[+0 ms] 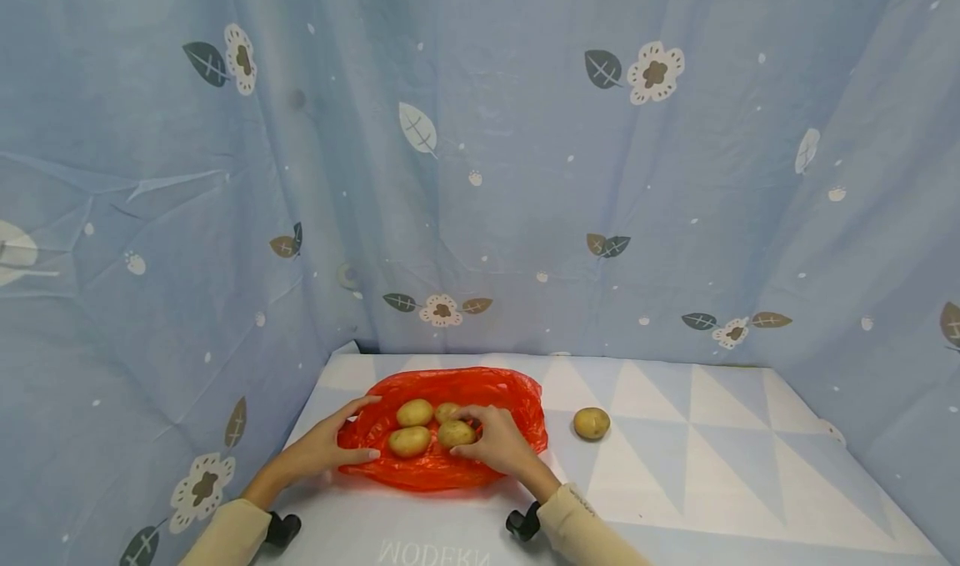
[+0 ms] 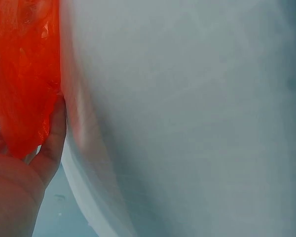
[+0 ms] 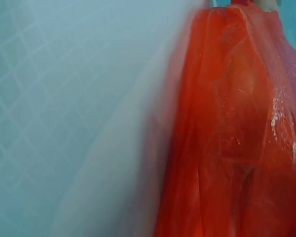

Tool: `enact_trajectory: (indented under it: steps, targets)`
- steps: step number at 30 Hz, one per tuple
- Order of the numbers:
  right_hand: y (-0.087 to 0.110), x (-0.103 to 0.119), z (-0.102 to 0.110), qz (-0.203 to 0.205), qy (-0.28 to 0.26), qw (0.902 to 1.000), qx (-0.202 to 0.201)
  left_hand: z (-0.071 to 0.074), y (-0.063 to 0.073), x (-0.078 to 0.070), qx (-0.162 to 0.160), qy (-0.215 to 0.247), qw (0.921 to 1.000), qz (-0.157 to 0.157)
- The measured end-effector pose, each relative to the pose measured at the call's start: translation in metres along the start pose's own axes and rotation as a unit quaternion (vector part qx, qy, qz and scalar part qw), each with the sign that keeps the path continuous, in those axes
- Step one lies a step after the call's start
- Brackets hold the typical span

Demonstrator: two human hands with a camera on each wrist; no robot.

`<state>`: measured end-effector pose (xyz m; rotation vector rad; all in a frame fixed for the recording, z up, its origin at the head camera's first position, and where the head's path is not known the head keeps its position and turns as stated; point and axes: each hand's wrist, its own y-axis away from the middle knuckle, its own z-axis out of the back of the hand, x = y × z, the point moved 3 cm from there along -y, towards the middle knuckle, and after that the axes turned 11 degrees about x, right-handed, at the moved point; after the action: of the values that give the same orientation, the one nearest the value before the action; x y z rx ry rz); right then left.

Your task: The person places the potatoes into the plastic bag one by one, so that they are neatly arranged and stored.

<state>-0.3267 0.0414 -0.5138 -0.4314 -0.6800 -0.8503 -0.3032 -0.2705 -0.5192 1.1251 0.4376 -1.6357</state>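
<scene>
A red plastic bag (image 1: 420, 473) lies spread wide on the table, with several yellow-brown potatoes (image 1: 409, 442) in it. At the bag's left end, my left hand (image 1: 318, 449) curves its thumb and fingers round the edge. The left wrist view shows the red film of the bag (image 2: 24, 74) between that thumb and the fingers. Over the bag's right part, my right hand (image 1: 498, 443) grips a potato (image 1: 454, 434) between thumb and fingers, beside the other potatoes. The bag's wrinkled side (image 3: 227, 123) fills much of the right wrist view and hides the potatoes there.
One more potato (image 1: 592, 423) lies on the table to the right of the bag. The table wears a white and pale-blue triangle-patterned cloth (image 1: 720, 466). A blue floral curtain (image 1: 525, 174) hangs behind the table and along its sides.
</scene>
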Motion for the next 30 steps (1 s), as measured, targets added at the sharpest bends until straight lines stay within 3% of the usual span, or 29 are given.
enact_trajectory:
  steps: [7,21,30]
  targets:
    - [-0.003,-0.002,-0.008,0.016,0.022,0.9996,-0.001,-0.001,0.001,-0.001,0.002,0.002,0.9999,-0.013]
    - [-0.009,-0.005,-0.017,-0.012,0.025,0.9994,0.020,0.001,0.001,0.003,0.003,0.003,0.9999,-0.010]
    - [-0.011,-0.004,-0.015,0.022,0.018,0.9996,0.007,0.001,0.003,0.002,0.002,0.003,0.9999,-0.012]
